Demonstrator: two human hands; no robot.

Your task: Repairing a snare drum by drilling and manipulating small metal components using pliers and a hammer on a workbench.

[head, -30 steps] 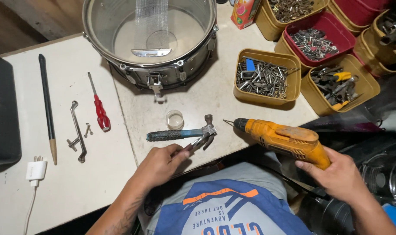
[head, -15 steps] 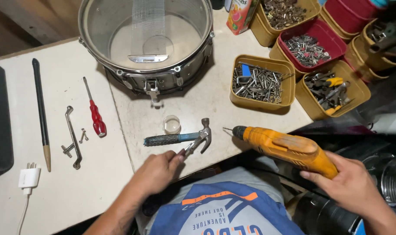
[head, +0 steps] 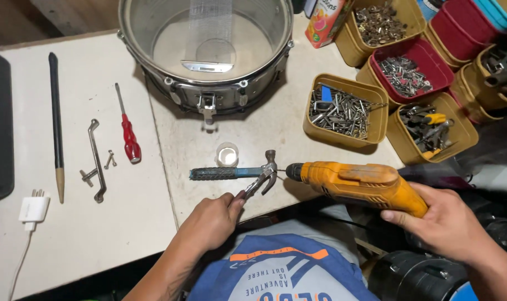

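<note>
Head view, looking down on a pale workbench. The left hand (head: 211, 223) reaches up from the lower centre, forearm angled toward the lower left, knuckles up and fingers curled. Its thumb and forefinger pinch the near end of a small metal tool, apparently pliers (head: 257, 184), whose tip lies against the head of a claw hammer (head: 237, 171); the exact form of the tool is hard to tell at this size. The right hand (head: 446, 223) enters from the lower right, fingers wrapped closed round the grip of an orange electric drill (head: 356, 183). The drill is held roughly level over the bench's near edge, its dark chuck pointing left and ending just beside the hammer head. Its casing is scuffed and dusty.

The hammer lies flat on the bench, its blue handle to the left and its claw toward the person. A small clear cup (head: 227, 154) stands just beyond it. Farther back sits a metal drum shell (head: 206, 50), open side up. To the left lie a red-handled screwdriver (head: 128, 134) and a long dark stick (head: 56, 120). To the right, a yellow tray of metal parts (head: 343, 111) rests near the drill.
</note>
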